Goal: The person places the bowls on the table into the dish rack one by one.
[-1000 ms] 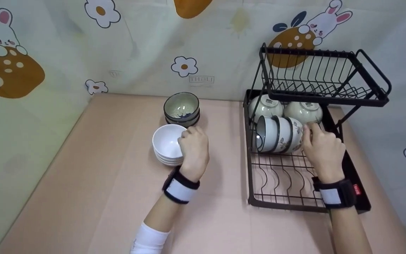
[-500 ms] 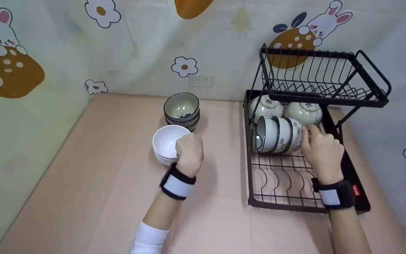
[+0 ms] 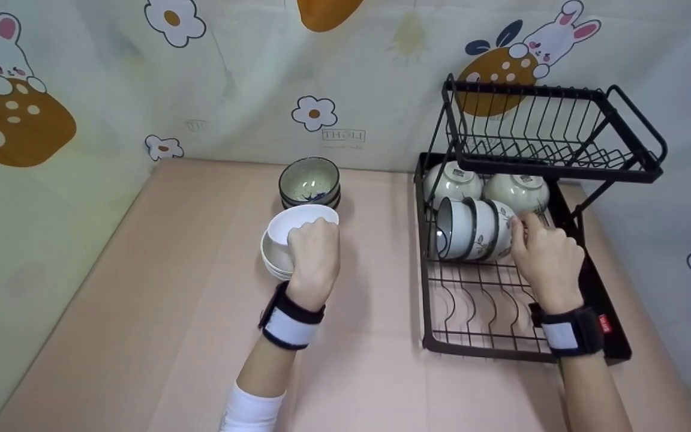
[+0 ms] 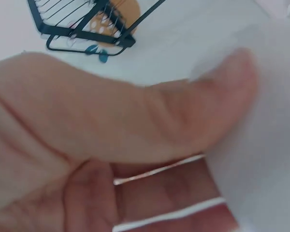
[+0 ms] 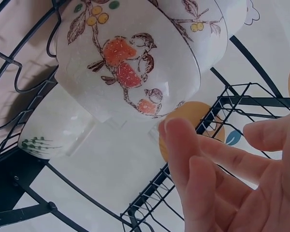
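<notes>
My left hand (image 3: 315,255) pinches the right side of a white bowl (image 3: 285,227), which tilts above a stack of white bowls (image 3: 275,259). In the left wrist view its thumb (image 4: 203,108) presses on the blurred white bowl (image 4: 270,135), the fingers being on the far side. On the black dish rack's (image 3: 425,300) lower tier, several patterned bowls (image 3: 462,228) stand on edge in a row. My right hand (image 3: 546,261) is beside the rightmost one; in the right wrist view its fingers are bent loosely, fingertips right at the fruit-painted bowl (image 5: 130,63), nothing between fingers and thumb.
Behind the white stack sits a stack of grey-green bowls (image 3: 309,180). Two pale bowls lie upside down at the rack's back, a left one (image 3: 453,180) and a right one (image 3: 516,191). The rack's upper tier (image 3: 549,159) overhangs them. A patterned curtain (image 3: 231,78) hangs behind.
My left hand shifted slightly left, and the top white bowl has come up off its stack, tilting and moving right. The right hand stays almost still beside the row of patterned bowls.
</notes>
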`<act>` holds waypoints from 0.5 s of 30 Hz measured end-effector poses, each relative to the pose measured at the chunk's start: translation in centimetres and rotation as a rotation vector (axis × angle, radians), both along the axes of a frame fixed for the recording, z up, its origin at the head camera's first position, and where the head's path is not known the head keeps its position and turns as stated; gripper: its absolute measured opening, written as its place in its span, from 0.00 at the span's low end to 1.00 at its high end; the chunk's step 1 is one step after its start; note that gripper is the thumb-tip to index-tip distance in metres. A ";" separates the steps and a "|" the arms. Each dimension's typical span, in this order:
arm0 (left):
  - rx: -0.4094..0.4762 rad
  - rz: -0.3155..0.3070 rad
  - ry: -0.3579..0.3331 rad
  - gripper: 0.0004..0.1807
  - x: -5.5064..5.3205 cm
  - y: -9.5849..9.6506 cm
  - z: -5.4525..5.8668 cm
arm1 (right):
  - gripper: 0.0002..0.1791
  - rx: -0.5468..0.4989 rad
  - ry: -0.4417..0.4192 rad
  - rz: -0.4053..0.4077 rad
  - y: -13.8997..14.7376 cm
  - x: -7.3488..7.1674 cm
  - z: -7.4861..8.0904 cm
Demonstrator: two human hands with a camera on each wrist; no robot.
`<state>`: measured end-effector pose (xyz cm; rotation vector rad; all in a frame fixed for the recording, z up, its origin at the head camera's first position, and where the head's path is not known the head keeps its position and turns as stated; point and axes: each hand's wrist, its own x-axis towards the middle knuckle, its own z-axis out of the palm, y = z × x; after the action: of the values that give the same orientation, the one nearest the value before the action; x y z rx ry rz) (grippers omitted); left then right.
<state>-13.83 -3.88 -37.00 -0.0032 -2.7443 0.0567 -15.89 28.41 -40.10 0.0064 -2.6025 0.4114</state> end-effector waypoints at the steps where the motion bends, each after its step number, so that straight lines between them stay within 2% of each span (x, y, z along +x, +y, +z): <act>1: 0.002 -0.017 0.024 0.08 0.1 -0.1 0.2 | 0.19 0.001 -0.001 -0.001 0.0 0.0 0.0; 4: 0.002 -0.101 0.102 0.06 0.6 -0.2 0.7 | 0.20 0.006 -0.003 0.000 -0.1 0.0 0.0; 7: -0.031 -0.237 0.183 0.04 0.5 -0.3 1.0 | 0.19 0.007 -0.002 0.005 -0.1 0.0 0.1; 10: -0.074 -0.413 0.288 0.06 -0.4 -0.2 0.7 | 0.18 -0.006 -0.001 0.021 -0.2 0.0 0.0; 15: -0.130 -0.700 0.482 0.08 -2.6 0.6 -0.8 | 0.19 -0.078 -0.034 0.094 -0.3 0.1 0.3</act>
<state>-16.40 -3.27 -37.77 -0.8579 -2.1188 0.0335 -15.78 28.15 -39.85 0.0967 -2.6245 0.5511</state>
